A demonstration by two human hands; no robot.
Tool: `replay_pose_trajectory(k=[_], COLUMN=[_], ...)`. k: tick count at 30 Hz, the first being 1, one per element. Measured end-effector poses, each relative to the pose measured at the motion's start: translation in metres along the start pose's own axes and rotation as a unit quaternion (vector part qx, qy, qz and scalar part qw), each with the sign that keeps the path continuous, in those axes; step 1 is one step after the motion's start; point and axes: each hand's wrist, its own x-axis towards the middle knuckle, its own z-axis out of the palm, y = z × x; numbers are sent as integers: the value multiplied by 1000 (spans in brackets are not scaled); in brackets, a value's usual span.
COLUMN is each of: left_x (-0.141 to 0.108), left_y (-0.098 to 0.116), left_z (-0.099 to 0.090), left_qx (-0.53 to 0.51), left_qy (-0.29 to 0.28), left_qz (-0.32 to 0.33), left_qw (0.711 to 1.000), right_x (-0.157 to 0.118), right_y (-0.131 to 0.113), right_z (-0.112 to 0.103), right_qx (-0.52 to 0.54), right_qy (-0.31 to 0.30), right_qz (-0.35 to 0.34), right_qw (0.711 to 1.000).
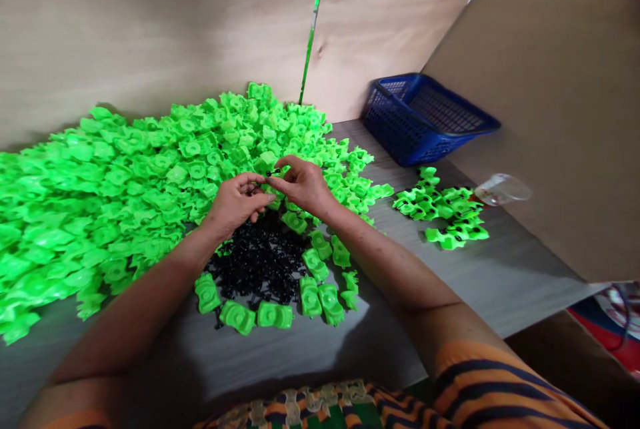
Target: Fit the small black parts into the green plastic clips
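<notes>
My right hand (306,183) pinches a small black wheel axle (271,173) with round ends between thumb and fingers. Close against it, my left hand (243,199) has its fingers drawn together; what they hold, if anything, is hidden. Below both hands lies a pile of black wheel axles (263,259) on the table. Several green plastic toy car bodies (274,314) lie around the front and right of that pile. Behind and to the left spreads a large heap of green car bodies (125,182).
A blue plastic basket (425,125) stands at the back right. In front of it sit green cars with black wheels (445,205), beside a clear plastic cup (503,190) lying tilted. A thin green stick (310,42) leans on the wooden back wall (200,22). The grey table (520,275) ends at the right.
</notes>
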Motion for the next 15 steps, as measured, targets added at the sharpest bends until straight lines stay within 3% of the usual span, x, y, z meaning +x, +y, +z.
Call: replay_pose_trajectory(k=[3,11,15], left_x=[2,3,5], left_y=[-7,-12,-12], left_z=[0,0,-2], left_qx=[41,5,-13], left_qy=[5,-9,-30], left_qz=[24,-19,-38], left_qw=[999,1000,999], right_x=[-1,-4,-4], right_y=[-1,0,-2], right_z=[2,1,-4], right_qx=[-17,-67,-86], right_qy=[5,-12,-57], right_qz=[2,-41,-74], right_qw=[1000,997,992])
